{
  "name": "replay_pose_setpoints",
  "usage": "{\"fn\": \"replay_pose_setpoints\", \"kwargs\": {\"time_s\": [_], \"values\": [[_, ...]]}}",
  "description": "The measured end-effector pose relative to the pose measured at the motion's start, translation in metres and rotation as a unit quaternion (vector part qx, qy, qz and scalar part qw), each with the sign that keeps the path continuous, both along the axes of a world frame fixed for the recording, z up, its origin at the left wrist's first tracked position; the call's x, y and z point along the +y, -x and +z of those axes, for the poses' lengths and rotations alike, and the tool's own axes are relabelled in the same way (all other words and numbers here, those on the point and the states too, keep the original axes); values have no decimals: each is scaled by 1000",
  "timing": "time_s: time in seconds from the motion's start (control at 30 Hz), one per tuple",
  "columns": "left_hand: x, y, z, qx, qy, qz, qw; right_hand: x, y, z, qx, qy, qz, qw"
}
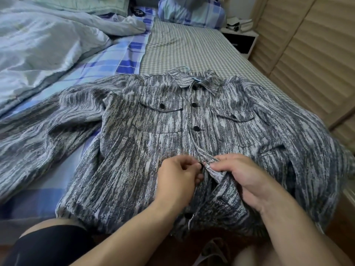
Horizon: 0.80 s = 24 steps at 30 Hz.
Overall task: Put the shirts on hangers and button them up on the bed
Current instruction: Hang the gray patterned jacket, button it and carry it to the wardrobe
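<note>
Head view: grey streaked shirt (153, 131) lies flat on the bed (192, 50), top three buttons done. Left hand (180, 173) and right hand (240, 175) pinch the placket at the fourth; the lowest remains. Hanger probably inside.

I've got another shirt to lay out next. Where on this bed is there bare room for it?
The green checked sheet beyond the grey patterned shirt lies bare, between the blue plaid sheet and the slatted wardrobe doors. The left side is crowded with the rumpled duvet and a sleeve.
</note>
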State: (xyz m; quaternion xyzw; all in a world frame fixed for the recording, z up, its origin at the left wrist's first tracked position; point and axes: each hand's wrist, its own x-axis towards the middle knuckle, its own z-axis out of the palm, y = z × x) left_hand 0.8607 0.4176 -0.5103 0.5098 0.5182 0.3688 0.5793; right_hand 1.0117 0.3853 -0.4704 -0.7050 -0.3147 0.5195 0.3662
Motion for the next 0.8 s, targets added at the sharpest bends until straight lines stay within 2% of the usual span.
{"fn": "replay_pose_setpoints", "kwargs": {"time_s": [0.23,0.4,0.47,0.57,0.63,0.73,0.8], "values": [[-3,-2,-4,36,-76,7,996,-2,4,1,0,-21,6,1000],[-5,0,-8,46,-67,8,997,-5,15,-3,-59,-23,52,997],[-2,-1,-10,31,-33,12,999,-8,20,-7,-105,-36,60,992],[5,-2,-12,-50,58,18,997,-10,30,-13,-204,-51,85,974],[8,-1,-9,-61,81,12,995,-10,36,-14,-247,-49,107,962],[10,-1,-5,-48,88,6,995,-10,44,-10,-211,-39,148,965],[11,-2,-3,-68,108,14,992,-11,46,-8,-178,-35,173,968]]}}
